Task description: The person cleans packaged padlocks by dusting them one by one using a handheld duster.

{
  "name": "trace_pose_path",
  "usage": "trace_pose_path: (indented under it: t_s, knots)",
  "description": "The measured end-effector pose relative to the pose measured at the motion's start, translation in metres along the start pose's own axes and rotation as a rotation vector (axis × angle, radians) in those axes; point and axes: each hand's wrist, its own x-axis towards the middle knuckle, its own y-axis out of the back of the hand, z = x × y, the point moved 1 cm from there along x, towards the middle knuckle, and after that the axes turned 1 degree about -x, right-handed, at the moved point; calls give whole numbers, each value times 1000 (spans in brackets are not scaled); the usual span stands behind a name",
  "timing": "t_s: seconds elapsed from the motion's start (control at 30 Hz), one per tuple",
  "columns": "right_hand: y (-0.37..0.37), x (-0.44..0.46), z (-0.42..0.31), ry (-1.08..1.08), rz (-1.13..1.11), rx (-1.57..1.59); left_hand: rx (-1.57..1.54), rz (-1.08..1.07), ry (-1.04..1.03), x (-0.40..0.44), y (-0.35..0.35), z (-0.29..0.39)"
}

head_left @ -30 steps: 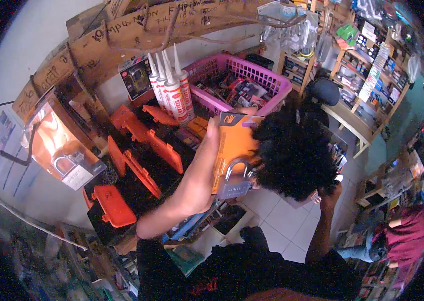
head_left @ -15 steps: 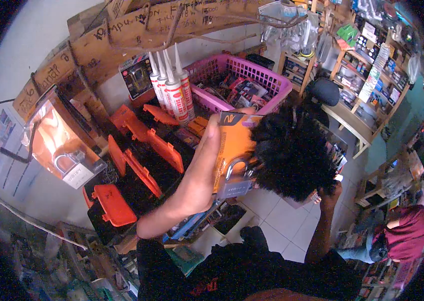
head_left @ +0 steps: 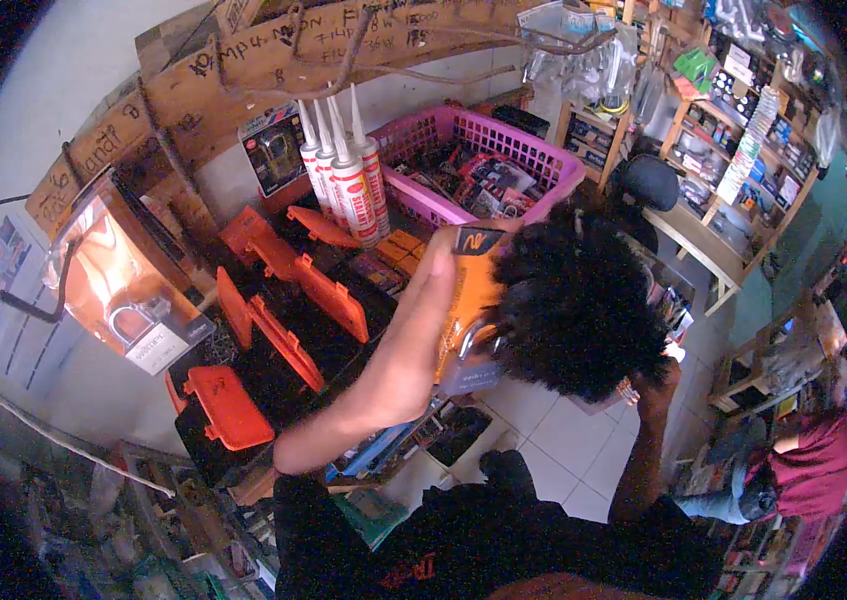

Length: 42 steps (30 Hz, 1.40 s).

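My left hand [head_left: 408,345] grips an orange card pack with a silver padlock [head_left: 473,290], thumb along its left side. Dark hair of a head [head_left: 583,300] hides the pack's right part. To the right of the hair, my right hand [head_left: 658,388] is closed by a small white item [head_left: 675,353]. What it holds is unclear, as the hair covers some of the fingers. Left of my left hand stand black cases with orange lids [head_left: 233,408]. Behind the pack is a pink basket [head_left: 543,207] of packaged goods, beside white sealant tubes [head_left: 348,195].
Another boxed padlock [head_left: 138,310] hangs at the left from a metal hook [head_left: 63,290]. A wooden board [head_left: 273,60] with hooks spans the top. Stocked shelves [head_left: 743,130] stand at the right, and a person in a dark red shirt [head_left: 813,465] is at the lower right.
The orange pack has tilted and shifted slightly right, with more of it now behind the hair. My left thumb has moved slightly right with it. The right hand has hardly moved.
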Motion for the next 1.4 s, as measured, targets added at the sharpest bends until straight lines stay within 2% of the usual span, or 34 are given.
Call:
trace_pose_path:
  t_s: [0.1,0.23,0.3,0.37,0.53,0.77,0.87,0.93,1.03,1.07,1.13,1.2,1.27,1.3,1.33,1.37,1.4]
  knots:
    - [-15,0,3,-21,40,32,242,-91,-169,5,8,-9]
    - [-17,9,-16,-40,-23,116,137,-89,-99,-1,-1,-1]
    - [-17,1,14,-5,-101,83,59,-83,-39,-3,-3,4]
    - [-21,-6,27,-15,-114,94,106,-86,-19,-5,-3,9]
    - [-18,-3,0,-93,-97,223,362,-124,-143,2,3,-3]
    - [-20,9,-30,-207,-126,285,95,-64,110,-5,-1,5]
    - [-23,12,-45,-309,-121,329,163,-24,105,-4,1,2]
    - [-27,10,-41,-195,-118,286,368,5,-8,3,8,-13]
    - [-35,1,-20,152,-112,79,423,8,68,0,15,-26]
    - [-36,4,-18,230,-95,28,338,11,60,1,13,-24]
    - [-35,7,-22,196,-120,-25,168,24,42,2,4,-12]
    - [-34,7,-28,-11,-192,30,93,-7,41,3,-3,5]
    - [-33,8,-41,-191,-236,194,150,-35,119,3,2,5]
    - [-32,9,-48,-148,-230,191,169,-48,173,3,2,5]
    - [-31,9,-54,-105,-224,188,299,-59,84,2,3,-1]
    - [-29,11,-59,64,-194,71,435,-58,-7,0,5,-6]
    - [-31,10,-59,123,-155,54,569,-44,-97,-1,6,-12]
